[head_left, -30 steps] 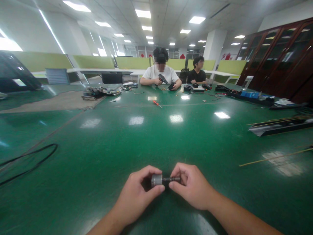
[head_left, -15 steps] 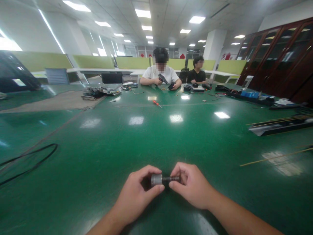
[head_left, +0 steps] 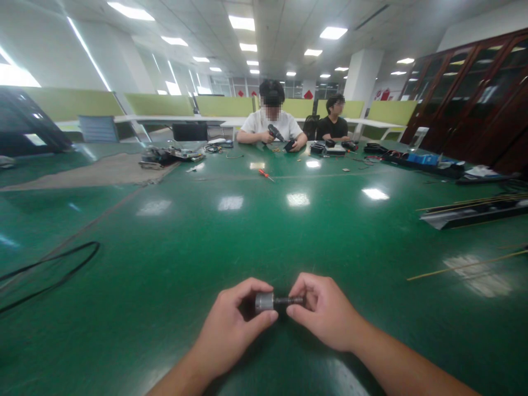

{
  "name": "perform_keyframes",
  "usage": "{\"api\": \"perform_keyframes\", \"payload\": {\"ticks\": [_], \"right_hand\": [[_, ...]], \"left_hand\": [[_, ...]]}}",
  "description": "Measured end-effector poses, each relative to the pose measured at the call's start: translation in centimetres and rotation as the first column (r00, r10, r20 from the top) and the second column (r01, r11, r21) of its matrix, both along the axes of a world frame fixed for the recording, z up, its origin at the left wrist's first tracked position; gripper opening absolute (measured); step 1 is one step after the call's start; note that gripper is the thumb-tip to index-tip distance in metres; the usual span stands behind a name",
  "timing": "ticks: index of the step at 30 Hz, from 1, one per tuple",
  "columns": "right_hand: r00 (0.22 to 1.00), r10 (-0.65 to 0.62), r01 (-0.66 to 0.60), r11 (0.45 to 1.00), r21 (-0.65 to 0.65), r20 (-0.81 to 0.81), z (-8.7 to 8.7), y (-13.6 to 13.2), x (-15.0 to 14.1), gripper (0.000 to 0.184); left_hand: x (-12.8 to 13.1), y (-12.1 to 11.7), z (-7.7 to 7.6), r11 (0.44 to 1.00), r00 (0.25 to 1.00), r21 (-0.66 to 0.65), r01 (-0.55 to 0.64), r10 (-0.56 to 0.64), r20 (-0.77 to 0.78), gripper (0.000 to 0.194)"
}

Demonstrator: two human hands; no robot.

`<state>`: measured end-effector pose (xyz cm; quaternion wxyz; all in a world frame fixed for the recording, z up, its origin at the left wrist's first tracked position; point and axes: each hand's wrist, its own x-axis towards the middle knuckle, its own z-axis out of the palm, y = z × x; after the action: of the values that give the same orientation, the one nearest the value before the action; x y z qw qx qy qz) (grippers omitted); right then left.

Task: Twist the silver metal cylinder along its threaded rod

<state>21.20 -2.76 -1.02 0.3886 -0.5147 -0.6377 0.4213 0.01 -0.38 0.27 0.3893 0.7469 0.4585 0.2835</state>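
Low in the head view, a small grey metal cylinder with a dark, ridged shaft lies level, looking like a small motor. My left hand is closed round the grey body, thumb at the near side and fingers at the far side. The shaft points right, to my right hand, whose curled fingers and thumb are closed about its end. Part of the shaft's tip is hidden among those fingers. Both hands are close to the green tabletop.
An orange screwdriver lies farther up the table. A black cable loops at left; thin yellow rods lie at right beside a metal channel. Across the table a person holds a power drill; another person sits nearby.
Both hands keep the same hold on the cylinder and shaft. The whole scene is shifted very slightly right in the view.
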Motion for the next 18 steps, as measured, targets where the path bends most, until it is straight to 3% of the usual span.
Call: {"api": "perform_keyframes", "payload": {"ticks": [18], "right_hand": [[1.000, -0.005, 0.005, 1.000, -0.021, -0.024, 0.04, -0.06, -0.07, 0.010]], "left_hand": [[0.00, 0.16, -0.07, 1.000, 1.000, -0.006, -0.014, 0.014, 0.014, 0.021]]}}
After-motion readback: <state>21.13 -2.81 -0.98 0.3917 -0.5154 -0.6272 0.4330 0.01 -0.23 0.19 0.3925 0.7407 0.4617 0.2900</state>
